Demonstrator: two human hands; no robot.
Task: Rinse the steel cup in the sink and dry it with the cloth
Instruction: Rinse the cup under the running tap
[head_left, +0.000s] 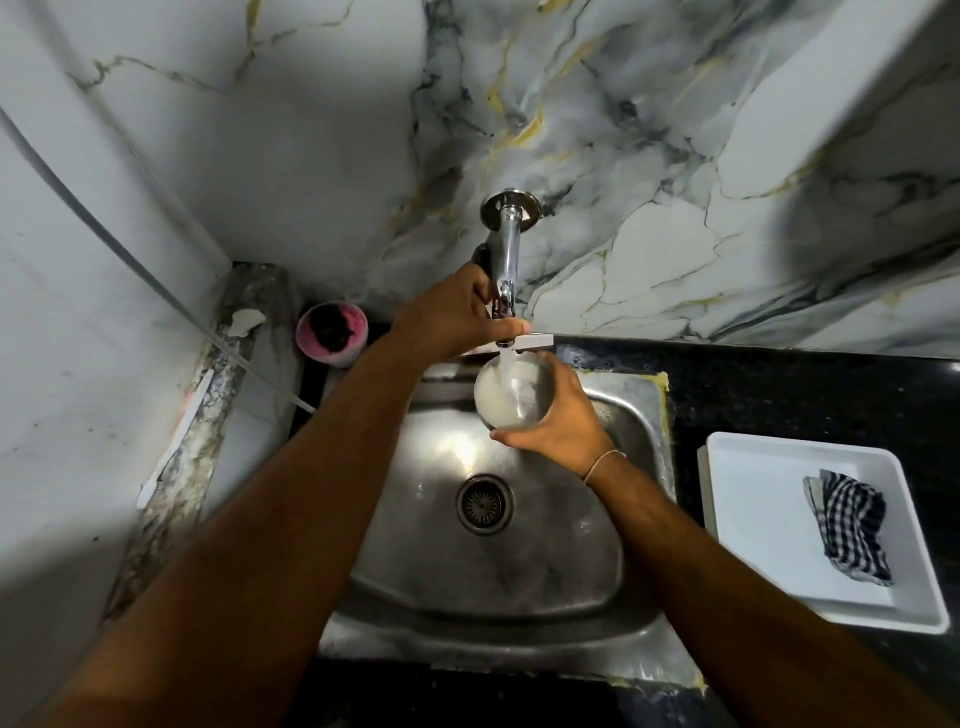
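Shiny steel sink (524, 566) (marble-look wall (675, 156))

counter (779, 395): black | white tray (769, 545) on it | sink (639, 415) inset

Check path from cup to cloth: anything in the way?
Nothing visible blocks it. The right hand holds the cup under the tap over the sink; the left hand is on the tap. The cloth lies alone in the white tray to the right, with only bare counter between.
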